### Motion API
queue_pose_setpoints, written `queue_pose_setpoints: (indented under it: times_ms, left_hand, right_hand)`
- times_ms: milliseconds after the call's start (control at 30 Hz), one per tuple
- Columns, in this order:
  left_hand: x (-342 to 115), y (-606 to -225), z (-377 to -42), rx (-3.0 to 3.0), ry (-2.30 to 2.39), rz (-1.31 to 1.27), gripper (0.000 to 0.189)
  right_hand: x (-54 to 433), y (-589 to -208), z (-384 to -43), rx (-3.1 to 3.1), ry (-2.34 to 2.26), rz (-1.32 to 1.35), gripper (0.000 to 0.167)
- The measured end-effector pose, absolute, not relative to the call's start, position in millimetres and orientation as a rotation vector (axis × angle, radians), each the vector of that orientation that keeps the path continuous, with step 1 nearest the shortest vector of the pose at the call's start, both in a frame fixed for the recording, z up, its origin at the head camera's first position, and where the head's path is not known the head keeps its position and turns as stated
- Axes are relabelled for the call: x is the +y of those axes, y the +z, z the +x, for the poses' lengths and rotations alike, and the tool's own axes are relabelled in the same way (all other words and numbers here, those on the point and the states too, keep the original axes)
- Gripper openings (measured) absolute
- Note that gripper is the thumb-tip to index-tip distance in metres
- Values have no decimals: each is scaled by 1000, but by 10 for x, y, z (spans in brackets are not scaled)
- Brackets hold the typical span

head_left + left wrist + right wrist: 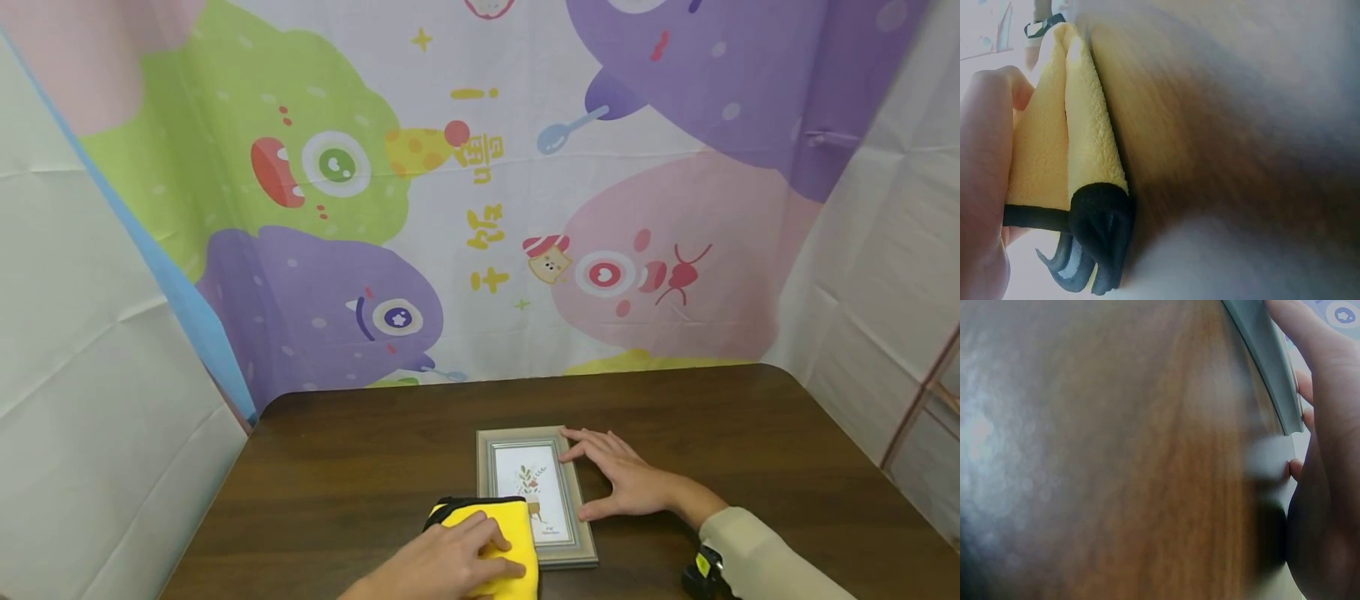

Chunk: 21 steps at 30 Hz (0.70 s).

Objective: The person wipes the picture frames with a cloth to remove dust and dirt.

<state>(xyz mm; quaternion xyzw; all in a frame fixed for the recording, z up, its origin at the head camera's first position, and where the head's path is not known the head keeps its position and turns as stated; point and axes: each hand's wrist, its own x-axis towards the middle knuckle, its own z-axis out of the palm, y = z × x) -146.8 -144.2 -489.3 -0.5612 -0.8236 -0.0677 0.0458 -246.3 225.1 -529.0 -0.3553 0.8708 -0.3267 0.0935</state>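
Note:
A picture frame (pixel 536 552) with a pale silvery border lies flat on the table, showing a print of a plant with leaves and a red flower. Over its lower left part sits a folded yellow cloth (pixel 517 521) with black edging. My left hand (pixel 457 562) grips this cloth from above with bent fingers; the left wrist view shows the folds of the cloth (pixel 1094 125) beside the hand. Along the frame's right side, my right hand (pixel 630 483) is spread, fingertips touching the upper right corner and thumb at the lower right edge.
The dark brown wooden table (pixel 360 450) has rounded back corners. Behind it hangs a curtain (pixel 510 333) printed with cartoon monsters, and pale sheets (pixel 97 333) hang at both sides. A black strap device (pixel 705 571) is at the right wrist.

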Motion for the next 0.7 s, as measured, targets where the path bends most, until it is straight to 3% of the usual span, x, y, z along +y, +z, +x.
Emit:
queue_pose_setpoints:
  times_ms: [700]
  left_hand:
    - [-1368,-4892,-1470,-2487,-153,-1756,45]
  right_hand:
    - [2242,-5261,-2441,2573,-982,-1053,71]
